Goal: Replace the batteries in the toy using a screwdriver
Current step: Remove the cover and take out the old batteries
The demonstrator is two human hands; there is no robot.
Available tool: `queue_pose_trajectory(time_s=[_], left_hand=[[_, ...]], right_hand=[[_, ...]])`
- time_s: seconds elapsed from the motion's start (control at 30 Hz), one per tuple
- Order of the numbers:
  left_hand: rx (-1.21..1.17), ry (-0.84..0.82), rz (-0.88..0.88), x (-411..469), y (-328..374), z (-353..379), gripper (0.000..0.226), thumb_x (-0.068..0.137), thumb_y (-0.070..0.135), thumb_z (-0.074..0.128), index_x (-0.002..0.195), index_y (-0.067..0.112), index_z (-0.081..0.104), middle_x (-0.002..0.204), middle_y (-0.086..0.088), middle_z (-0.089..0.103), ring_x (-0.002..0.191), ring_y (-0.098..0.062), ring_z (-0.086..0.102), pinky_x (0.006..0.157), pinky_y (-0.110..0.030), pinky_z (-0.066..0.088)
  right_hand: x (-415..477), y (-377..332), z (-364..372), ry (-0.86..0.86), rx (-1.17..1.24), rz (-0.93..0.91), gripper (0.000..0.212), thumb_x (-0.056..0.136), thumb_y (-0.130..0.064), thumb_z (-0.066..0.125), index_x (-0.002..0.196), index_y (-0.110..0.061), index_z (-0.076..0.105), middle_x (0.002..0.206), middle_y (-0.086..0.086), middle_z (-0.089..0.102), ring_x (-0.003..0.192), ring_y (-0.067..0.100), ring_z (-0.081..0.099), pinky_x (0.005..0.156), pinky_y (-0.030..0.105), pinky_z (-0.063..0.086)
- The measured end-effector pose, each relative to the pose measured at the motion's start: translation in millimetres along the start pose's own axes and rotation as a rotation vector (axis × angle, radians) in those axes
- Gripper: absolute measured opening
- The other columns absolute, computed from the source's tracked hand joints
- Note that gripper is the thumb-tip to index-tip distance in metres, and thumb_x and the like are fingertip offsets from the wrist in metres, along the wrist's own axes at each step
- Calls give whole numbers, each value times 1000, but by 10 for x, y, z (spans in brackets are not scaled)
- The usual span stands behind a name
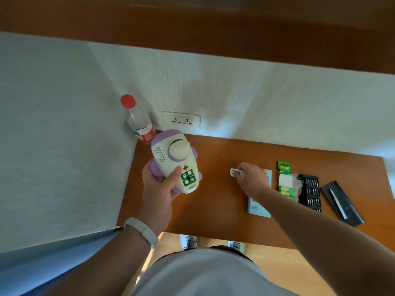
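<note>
The left hand (159, 189) grasps the white-and-purple toy (171, 154) above the table's (213, 199) 9 o'clock edge, fingers wrapped round its body and thumb lying beside the uncovered battery bay, where four green-ended batteries (188, 177) sit. At the toy's 3 o'clock the right hand (253, 178) is down on the table, fingertips pinching a small white cover (235, 173). Under that wrist lies a pale blue box (259, 208). Further toward 3 o'clock sit a green battery pack (287, 182), a black bit case (311, 193), and a screwdriver (337, 202) on a black tray (350, 212). At the toy's 11 o'clock stands a red-capped bottle (141, 124), and a wall socket (181, 120) is at 12 o'clock.
</note>
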State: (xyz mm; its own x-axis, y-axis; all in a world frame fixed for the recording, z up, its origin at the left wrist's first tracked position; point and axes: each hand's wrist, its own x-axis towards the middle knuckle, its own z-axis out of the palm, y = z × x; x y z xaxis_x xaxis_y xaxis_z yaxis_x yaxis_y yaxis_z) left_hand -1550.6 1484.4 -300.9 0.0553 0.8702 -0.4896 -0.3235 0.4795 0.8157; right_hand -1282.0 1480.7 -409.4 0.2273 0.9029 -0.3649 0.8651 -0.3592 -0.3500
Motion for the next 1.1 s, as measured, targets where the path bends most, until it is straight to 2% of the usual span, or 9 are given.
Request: queue_pose_trajectory(time_s=[0.13, 0.27, 0.4, 0.53, 0.67, 0.77, 0.87, 1.03, 1.1], left_hand=[[15, -14, -2, 4, -21, -7, 62, 89, 1, 65, 145, 13, 40, 136, -16, 62, 122, -38, 62, 99, -69, 47], [12, -28, -8, -4, -53, 55, 61, 91, -1, 64, 146, 12, 40, 136, -18, 61, 122, -40, 62, 100, -70, 46], [30, -67, -14, -40, -57, 183, 61, 92, 0, 64, 146, 13, 40, 137, -20, 60, 123, -44, 60, 100, -70, 45], [73, -104, -2, -112, -23, 392, 67, 84, 10, 72, 144, 15, 43, 134, -18, 62, 120, -43, 62, 97, -68, 49], [160, -157, 24, -164, 13, 657, 73, 76, 23, 85, 138, 19, 47, 128, -14, 66, 115, -39, 66, 87, -58, 59], [250, -227, 72, -145, 39, 880, 73, 73, 25, 83, 137, 18, 48, 125, -14, 67, 113, -36, 67, 86, -56, 60], [346, -265, 125, -154, 53, 1124, 74, 65, 33, 88, 130, 23, 52, 118, -6, 71, 109, -28, 70, 82, -50, 62], [490, -316, 252, -243, -25, 1498, 75, 57, 42, 89, 123, 35, 55, 111, 8, 71, 107, -19, 70, 76, -36, 63], [556, -309, 313, -311, -67, 1627, 72, 57, 46, 88, 120, 44, 53, 108, 18, 70, 105, -9, 68, 73, -29, 62]], right_hand=[[10, 57, 46, 4, -54, -1, 19, 95, -33, 54, 112, -29, 61, 101, -10, 60, 102, 18, 54, 97, 40, 35], [-51, 66, 5, -1, -32, 5, 28, 92, -32, 56, 119, -26, 60, 113, -4, 60, 111, 21, 52, 101, 42, 34], [-190, 4, -170, 15, 86, 6, 31, 93, -29, 59, 122, -21, 61, 118, -1, 60, 111, 22, 54, 98, 41, 43], [-480, -138, -441, 45, 404, 38, 29, 94, -30, 60, 122, -24, 62, 115, -10, 59, 103, 11, 58, 85, 30, 50], [-773, -246, -735, 44, 752, 130, 16, 97, -33, 55, 108, -34, 66, 98, -17, 68, 89, 1, 64, 72, 18, 49], [-933, -256, -941, 31, 1116, 223, 18, 98, -26, 53, 97, -26, 71, 93, -6, 74, 84, 7, 71, 75, 24, 56], [-1073, -210, -1121, -85, 1429, 310, 22, 99, -30, 54, 103, -16, 70, 96, 6, 75, 88, 17, 73, 82, 34, 60], [-1230, -89, -1349, -241, 1699, 319, 37, 100, -38, 52, 119, -9, 66, 113, 17, 72, 103, 30, 70, 96, 45, 55], [-1264, -41, -1417, -260, 1776, 312, 36, 100, -35, 52, 121, -9, 67, 118, 19, 69, 108, 34, 68, 95, 44, 55]])
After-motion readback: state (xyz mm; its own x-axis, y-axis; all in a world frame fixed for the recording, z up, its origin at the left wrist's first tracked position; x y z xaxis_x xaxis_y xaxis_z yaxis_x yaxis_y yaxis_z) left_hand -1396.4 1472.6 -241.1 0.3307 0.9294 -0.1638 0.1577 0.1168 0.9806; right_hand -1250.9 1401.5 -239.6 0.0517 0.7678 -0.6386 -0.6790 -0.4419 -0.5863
